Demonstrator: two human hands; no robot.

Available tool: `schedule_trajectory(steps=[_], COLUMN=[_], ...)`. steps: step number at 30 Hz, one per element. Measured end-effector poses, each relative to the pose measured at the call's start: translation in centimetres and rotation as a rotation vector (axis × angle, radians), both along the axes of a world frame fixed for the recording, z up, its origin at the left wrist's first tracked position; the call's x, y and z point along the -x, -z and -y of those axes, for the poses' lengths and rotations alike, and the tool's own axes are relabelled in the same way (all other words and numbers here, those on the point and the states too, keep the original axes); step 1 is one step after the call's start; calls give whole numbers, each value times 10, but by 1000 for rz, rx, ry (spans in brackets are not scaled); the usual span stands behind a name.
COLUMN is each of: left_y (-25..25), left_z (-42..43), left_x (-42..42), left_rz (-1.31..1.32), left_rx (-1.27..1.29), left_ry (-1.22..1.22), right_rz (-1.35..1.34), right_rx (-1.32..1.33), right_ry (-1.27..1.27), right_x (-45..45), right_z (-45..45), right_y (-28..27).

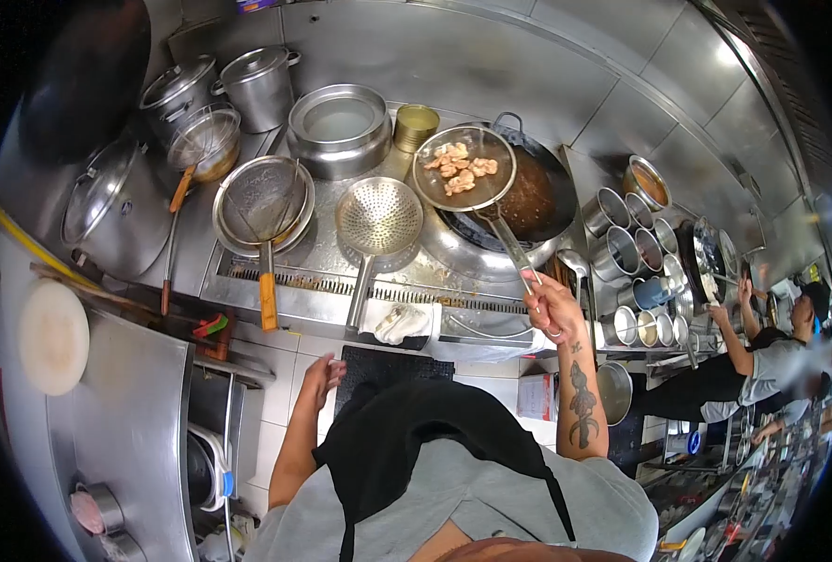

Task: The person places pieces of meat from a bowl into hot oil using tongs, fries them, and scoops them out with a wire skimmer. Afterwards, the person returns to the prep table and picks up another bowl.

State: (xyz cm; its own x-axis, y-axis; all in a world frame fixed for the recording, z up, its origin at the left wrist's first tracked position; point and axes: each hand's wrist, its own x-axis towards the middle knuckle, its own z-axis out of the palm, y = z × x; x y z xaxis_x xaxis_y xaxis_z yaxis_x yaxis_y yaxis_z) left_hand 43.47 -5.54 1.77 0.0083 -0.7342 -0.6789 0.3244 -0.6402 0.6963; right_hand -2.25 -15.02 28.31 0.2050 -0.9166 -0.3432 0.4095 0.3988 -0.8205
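My right hand [554, 309] holds the metal handle of a mesh strainer [432, 180], which carries several browned pieces of food [458, 167]. The strainer is over the left edge of a wok [528, 192] with dark brown liquid in it. My left hand [320, 379] hangs in the air before the stove's front edge, fingers apart, holding nothing. Between the two hands, a crumpled white cloth [403, 323] lies on the stove edge. A perforated ladle [378, 217] rests on the steel top left of the strainer.
A wooden-handled strainer [268, 201] sits over a bowl at the left. Behind stand a large pot [339, 131], a tin [417, 127] and lidded pots [257, 89]. Metal containers [615, 251] line the right side. Another person [762, 365] stands at the far right.
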Motion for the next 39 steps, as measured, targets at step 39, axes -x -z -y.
schedule_trajectory(steps=[39], left_y=[-51], left_z=[3], left_x=[13], left_rz=[-90], left_rx=[-26], left_ry=[71], right_rz=[-36], right_rx=[-6], right_ry=[-403], right_x=[-273], right_z=[70], right_y=[78])
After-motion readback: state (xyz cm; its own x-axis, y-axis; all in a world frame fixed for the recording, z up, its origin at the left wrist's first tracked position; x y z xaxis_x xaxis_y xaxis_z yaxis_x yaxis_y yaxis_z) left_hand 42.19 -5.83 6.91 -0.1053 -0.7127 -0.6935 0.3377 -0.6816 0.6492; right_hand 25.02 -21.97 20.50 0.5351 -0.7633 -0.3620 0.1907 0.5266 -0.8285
